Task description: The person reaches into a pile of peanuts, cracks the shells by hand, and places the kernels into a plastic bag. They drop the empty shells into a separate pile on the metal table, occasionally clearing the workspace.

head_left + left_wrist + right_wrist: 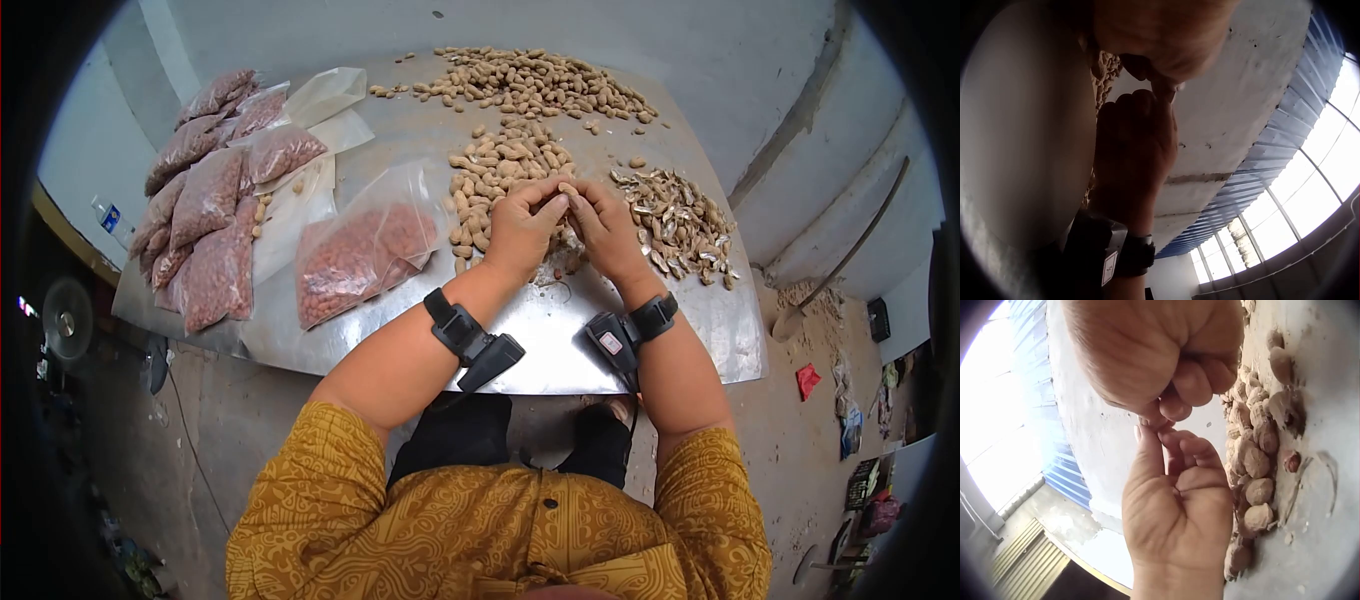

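Observation:
Above the edge of the unshelled peanut pile (505, 165), both hands meet at the fingertips in the head view. The left hand (520, 230) and right hand (608, 232) pinch a small peanut (567, 188) between them. In the right wrist view, the right hand (1160, 353) is at the top with fingers curled, and the left hand (1179, 500) rises from below, its thumb and fingertips touching the pinch. The left wrist view has the left hand (1160, 37) over the right hand (1135, 140); the peanut is mostly hidden by fingers.
Broken shells (680, 225) lie right of the hands. An open clear bag of reddish kernels (365, 260) is on the left, beside several filled bags (205, 200) stacked on the metal table (560, 345). More unshelled peanuts (530, 80) spread at the back.

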Demonstrator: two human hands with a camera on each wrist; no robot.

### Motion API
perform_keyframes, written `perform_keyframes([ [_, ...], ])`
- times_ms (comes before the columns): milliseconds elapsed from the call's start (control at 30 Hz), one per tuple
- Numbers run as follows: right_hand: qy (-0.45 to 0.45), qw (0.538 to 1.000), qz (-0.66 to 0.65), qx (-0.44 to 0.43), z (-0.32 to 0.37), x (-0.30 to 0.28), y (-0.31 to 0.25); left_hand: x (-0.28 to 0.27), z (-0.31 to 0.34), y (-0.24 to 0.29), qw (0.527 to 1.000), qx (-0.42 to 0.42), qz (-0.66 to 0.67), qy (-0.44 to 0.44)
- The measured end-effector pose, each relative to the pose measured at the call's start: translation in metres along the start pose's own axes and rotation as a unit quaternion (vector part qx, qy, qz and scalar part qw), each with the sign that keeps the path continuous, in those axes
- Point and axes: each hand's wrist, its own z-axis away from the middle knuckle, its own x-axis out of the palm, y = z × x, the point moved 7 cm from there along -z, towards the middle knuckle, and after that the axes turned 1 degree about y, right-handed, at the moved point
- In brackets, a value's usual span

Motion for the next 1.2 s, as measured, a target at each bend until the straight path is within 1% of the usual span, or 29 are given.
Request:
perform_keyframes([
  [100,0.009,0.998,0.055,-0.027,0.001,-0.001,-0.007,0.000,0.001,0.005,1.000,0.010,-0.018,0.006],
  [200,0.003,0.993,0.110,-0.047,0.002,-0.002,-0.014,0.000,0.002,0.008,1.000,0.000,0.015,-0.008],
  [400,-0.012,0.987,0.147,-0.061,0.003,-0.001,-0.021,-0.002,0.003,0.013,1.000,-0.018,-0.003,-0.006],
  [500,-0.007,0.990,0.131,-0.055,0.004,-0.001,-0.021,0.000,0.004,0.021,1.000,-0.023,-0.019,-0.006],
  [600,0.013,0.984,0.170,-0.061,0.006,0.001,-0.022,-0.001,0.003,0.015,1.000,-0.025,-0.001,0.003],
  [700,0.032,0.975,0.204,-0.076,0.007,0.003,-0.023,0.001,0.006,0.009,0.996,-0.060,0.059,0.020],
  [800,0.045,0.979,0.183,-0.083,0.009,0.003,-0.026,0.002,0.007,0.007,0.995,-0.051,0.075,0.034],
  [900,0.057,0.988,0.143,-0.012,0.008,0.003,-0.006,0.004,0.005,0.004,0.995,-0.022,0.081,0.050],
  [967,0.058,0.996,0.007,0.070,0.008,0.007,0.017,0.004,0.005,0.004,0.997,-0.009,0.057,0.049],
  [1000,0.057,0.990,-0.061,0.111,0.009,0.009,0.026,0.005,0.005,0.005,0.998,-0.003,0.044,0.048],
  [1100,0.054,0.954,-0.241,0.171,0.013,0.015,0.033,0.010,0.007,0.008,0.999,-0.009,0.037,0.038],
  [1200,0.055,0.916,-0.335,0.211,0.016,0.020,0.029,0.010,0.004,0.005,0.999,-0.003,0.025,0.023],
])
